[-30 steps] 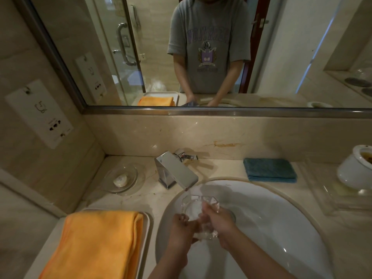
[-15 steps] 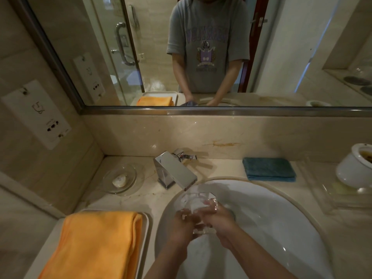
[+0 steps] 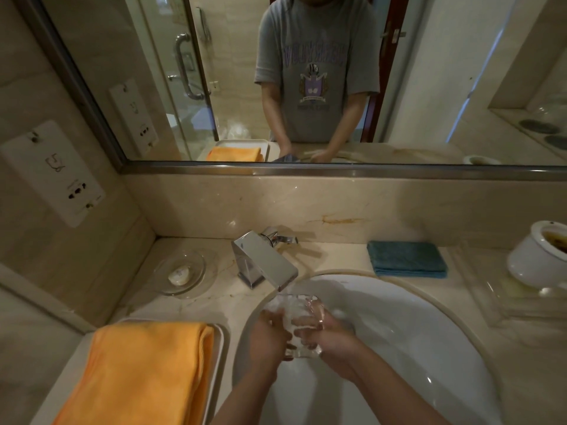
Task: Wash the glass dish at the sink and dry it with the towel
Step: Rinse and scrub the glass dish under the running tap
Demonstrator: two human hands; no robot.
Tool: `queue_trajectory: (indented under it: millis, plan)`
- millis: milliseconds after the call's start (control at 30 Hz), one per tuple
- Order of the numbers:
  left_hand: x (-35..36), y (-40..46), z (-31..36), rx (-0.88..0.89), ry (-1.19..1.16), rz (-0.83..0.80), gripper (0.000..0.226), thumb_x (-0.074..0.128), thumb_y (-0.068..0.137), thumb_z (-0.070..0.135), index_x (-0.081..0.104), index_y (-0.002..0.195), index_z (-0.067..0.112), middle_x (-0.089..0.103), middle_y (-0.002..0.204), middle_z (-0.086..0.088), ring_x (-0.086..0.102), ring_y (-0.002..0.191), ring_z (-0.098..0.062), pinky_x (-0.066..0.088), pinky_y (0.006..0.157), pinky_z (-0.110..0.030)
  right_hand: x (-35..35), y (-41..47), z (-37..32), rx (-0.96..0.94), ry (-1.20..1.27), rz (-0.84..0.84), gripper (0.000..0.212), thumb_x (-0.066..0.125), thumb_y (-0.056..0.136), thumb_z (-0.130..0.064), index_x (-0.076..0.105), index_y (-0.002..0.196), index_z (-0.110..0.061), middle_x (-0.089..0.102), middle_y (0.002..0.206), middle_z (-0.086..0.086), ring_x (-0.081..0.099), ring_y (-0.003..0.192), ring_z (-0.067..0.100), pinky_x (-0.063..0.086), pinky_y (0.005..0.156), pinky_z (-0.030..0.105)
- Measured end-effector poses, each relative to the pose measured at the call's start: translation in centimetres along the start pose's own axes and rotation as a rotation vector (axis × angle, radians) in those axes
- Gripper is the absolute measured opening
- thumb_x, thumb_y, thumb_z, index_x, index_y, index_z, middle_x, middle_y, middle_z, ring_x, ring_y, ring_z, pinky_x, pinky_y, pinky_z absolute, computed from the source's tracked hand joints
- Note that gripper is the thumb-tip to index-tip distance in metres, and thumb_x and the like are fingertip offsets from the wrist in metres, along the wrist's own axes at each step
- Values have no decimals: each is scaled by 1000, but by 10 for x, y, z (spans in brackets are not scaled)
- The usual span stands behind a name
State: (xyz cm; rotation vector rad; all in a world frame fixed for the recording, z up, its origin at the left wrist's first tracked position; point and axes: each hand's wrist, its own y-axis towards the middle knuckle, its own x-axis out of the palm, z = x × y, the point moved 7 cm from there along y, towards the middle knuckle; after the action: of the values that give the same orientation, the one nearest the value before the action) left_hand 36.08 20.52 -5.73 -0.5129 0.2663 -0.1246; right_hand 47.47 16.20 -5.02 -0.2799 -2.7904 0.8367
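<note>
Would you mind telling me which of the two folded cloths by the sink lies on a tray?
The orange folded towel, left of the sink; it lies on a white tray, whereas the teal folded cloth lies directly on the counter.

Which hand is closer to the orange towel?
The left hand. It holds the glass dish over the sink, on the side of the orange towel. The right hand grips the dish's far side, farther away.

Marble counter (image 3: pixel 306 256), towel tray (image 3: pixel 219 357), soap dish (image 3: pixel 184 273), blue cloth (image 3: pixel 406 259)

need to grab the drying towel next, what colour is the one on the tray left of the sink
Orange, the folded towel on the tray; head view.
</note>
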Motion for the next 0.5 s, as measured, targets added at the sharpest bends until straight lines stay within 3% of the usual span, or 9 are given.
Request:
queue_trajectory:
  millis: [67, 133, 233, 300, 400, 467, 500]
  plan:
    - [-2, -6, 1, -30, -45, -34, 28, 37, 99, 23, 58, 96, 3, 62, 68, -15, 60, 55, -22, 48, 40, -24, 2, 0, -1, -7, -43, -56, 65, 47, 82, 20, 41, 125, -28, 62, 101, 7, 59, 82, 14, 42, 59, 19]
    - [-1, -10, -2, -75, -83, -81, 40, 39, 98, 35, 60, 93, 1, 60, 64, -12, 59, 49, -18, 46, 38, -22, 3, -5, -7, -12, -81, -57, 53, 52, 83, 16, 49, 113, -27, 61, 97, 6, 58, 76, 10, 45, 54, 14]
    - [6, -13, -13, -154, -138, -219, 61, 34, 91, 58, 65, 92, 5, 66, 57, -7, 65, 49, -17, 52, 48, -25, -4, -7, -6, 16, -184, 81, 21, 62, 85, -6, 59, 97, -23, 65, 80, -2, 59, 51, -1, 43, 41, 10]
    - [12, -16, -18, -198, -248, -295, 63, 32, 88, 62, 64, 100, 9, 68, 69, -9, 68, 60, -21, 55, 57, -30, -6, -9, -7, 28, -250, 140, 7, 55, 92, -20, 61, 89, -18, 65, 65, -2, 58, 42, 1, 43, 41, 11]
    - [19, -24, -22, -294, -457, -336, 50, 36, 92, 54, 59, 105, 12, 68, 88, -13, 70, 63, -22, 55, 50, -30, -8, -11, -15, -6, -370, 187, 22, 46, 97, -23, 60, 101, -7, 64, 69, 2, 58, 47, 5, 43, 40, 11]
    - [24, -22, -26, -327, -574, -348, 49, 37, 92, 51, 55, 109, 9, 68, 96, -13, 70, 69, -27, 58, 55, -35, -8, -14, -23, -64, -542, 220, 27, 38, 99, -22, 50, 122, -14, 63, 91, 3, 59, 64, 6, 44, 47, 8]
    - [25, -21, -26, -336, -614, -339, 50, 37, 92, 50, 54, 111, 7, 67, 101, -13, 69, 74, -30, 58, 61, -38, -5, -15, -24, -78, -620, 222, 36, 36, 99, -21, 38, 135, -17, 60, 110, 5, 61, 81, 10, 47, 60, 10]
